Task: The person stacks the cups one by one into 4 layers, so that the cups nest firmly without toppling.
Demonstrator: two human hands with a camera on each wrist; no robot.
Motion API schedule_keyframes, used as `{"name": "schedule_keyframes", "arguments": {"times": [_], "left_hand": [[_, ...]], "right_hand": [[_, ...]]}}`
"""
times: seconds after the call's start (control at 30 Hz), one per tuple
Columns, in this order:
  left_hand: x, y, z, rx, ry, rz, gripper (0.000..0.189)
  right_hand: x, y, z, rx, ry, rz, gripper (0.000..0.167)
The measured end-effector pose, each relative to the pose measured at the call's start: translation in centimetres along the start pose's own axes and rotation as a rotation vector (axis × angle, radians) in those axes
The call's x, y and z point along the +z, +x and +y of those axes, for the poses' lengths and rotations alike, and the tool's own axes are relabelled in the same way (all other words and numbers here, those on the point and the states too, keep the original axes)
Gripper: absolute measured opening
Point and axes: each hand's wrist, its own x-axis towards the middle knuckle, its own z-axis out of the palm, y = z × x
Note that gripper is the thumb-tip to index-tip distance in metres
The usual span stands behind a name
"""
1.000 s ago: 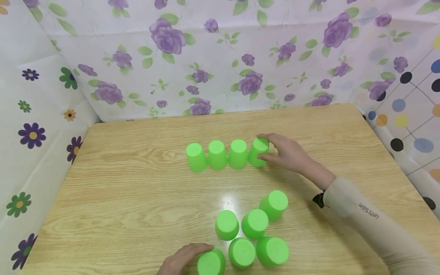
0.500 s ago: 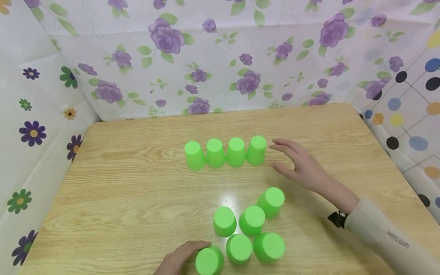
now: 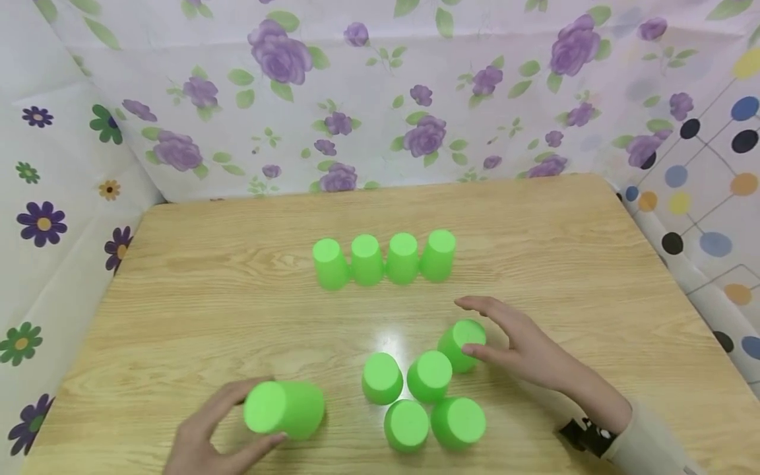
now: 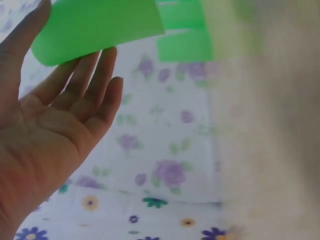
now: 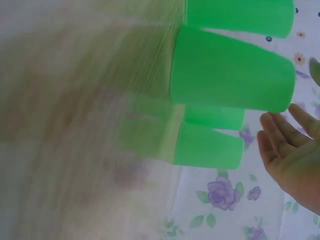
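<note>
My left hand point(image 3: 208, 429) holds a green plastic cup point(image 3: 285, 409) between thumb and fingers, left of the near group. That cup is upside down and leans, its base toward me. In the left wrist view the fingertips lie along the side of the held cup point(image 4: 100, 30). My right hand point(image 3: 528, 343), fingers spread, hovers around the rearmost green cup point(image 3: 456, 349) of the near group, thumb overlapping it in the head view. The right wrist view has these fingertips right by the base end of an upturned cup point(image 5: 232, 70).
Several more upturned green cups, among them a front one point(image 3: 406, 425), stand close together near me. Farther back, several others form a side-by-side row point(image 3: 368, 260) on the wooden table point(image 3: 208, 297). Flowered sheets point(image 3: 380, 99) hang behind and at the sides.
My left hand has shifted left, taking a cup from the near group and tilting it. My right hand has left the end cup of the far row and come back toward the near group.
</note>
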Motion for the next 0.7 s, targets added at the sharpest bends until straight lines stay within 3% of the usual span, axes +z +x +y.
{"name": "schedule_keyframes", "arguments": {"times": [0.17,0.3,0.53,0.7], "left_hand": [[-2.8,2.3,1.5,-0.063,-0.048,0.037,0.067],[-3.1,4.3,2.2,-0.1,-0.028,0.1,0.067],[-2.4,7.1,3.0,0.017,0.004,0.167,0.065],[-2.1,10.1,2.4,0.034,0.006,0.149,0.059]], "right_hand": [[0.7,-1.1,-0.1,0.028,-0.006,-0.034,0.066],[1.2,-1.6,0.3,-0.002,-0.02,-0.02,0.064],[1.1,-1.7,0.3,0.028,-0.024,0.001,0.056],[0.8,-1.5,-0.1,0.007,-0.046,-0.006,0.052]]}}
